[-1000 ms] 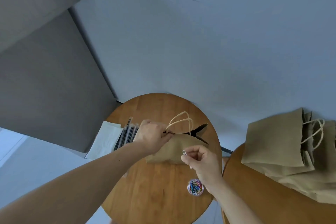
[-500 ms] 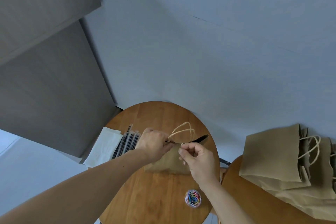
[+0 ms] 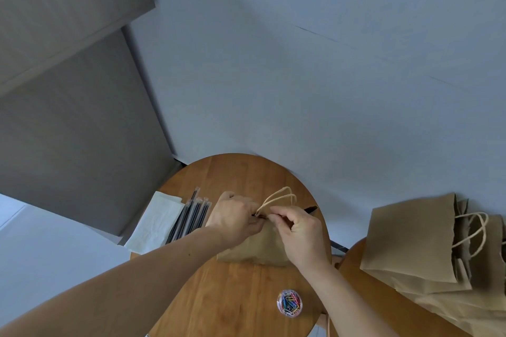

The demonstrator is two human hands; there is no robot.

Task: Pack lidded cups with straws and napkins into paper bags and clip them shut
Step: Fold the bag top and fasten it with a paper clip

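A brown paper bag [image 3: 257,250] stands on the round wooden table [image 3: 235,295], its twine handles [image 3: 279,197] sticking up. My left hand [image 3: 232,219] pinches the bag's top edge shut beside the handles. My right hand [image 3: 298,230] meets it from the right, fingertips pinching at the same edge; the paper clip it carried is hidden between my fingers. What the bag contains cannot be seen.
Wrapped black straws [image 3: 191,219] and white napkins [image 3: 154,224] lie at the table's left. A round tub of coloured paper clips [image 3: 289,303] sits near the front edge. A stack of empty paper bags [image 3: 416,246] lies on a second table at the right.
My right hand, holding a paper clip, has moved up and left from in front of the bag to its top edge, meeting my left hand. The left hand has kept its pinch.
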